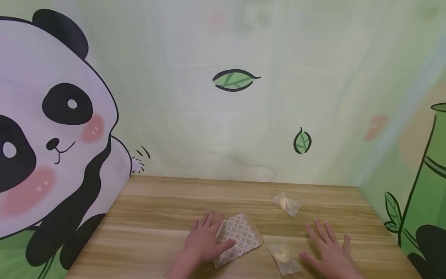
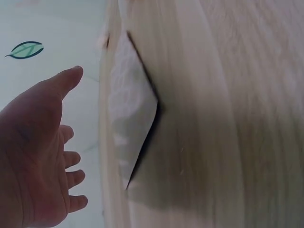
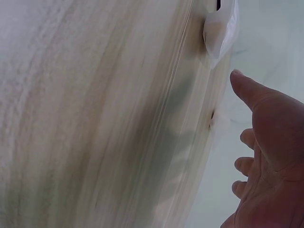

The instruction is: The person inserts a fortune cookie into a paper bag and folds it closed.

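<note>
My left hand is held over the left edge of a flat paper envelope with a white lattice pattern and a brown edge. In the left wrist view, a gap shows between that hand and the envelope, and its fingers are extended. My right hand, fingers spread, hovers above the table just right of a small translucent packet with something pale yellow inside. A similar packet lies farther back. Neither hand holds anything.
The wood-grain table reaches back to a pale green cloth backdrop printed with leaves. A printed panda covers the left side, and printed bamboo is on the right.
</note>
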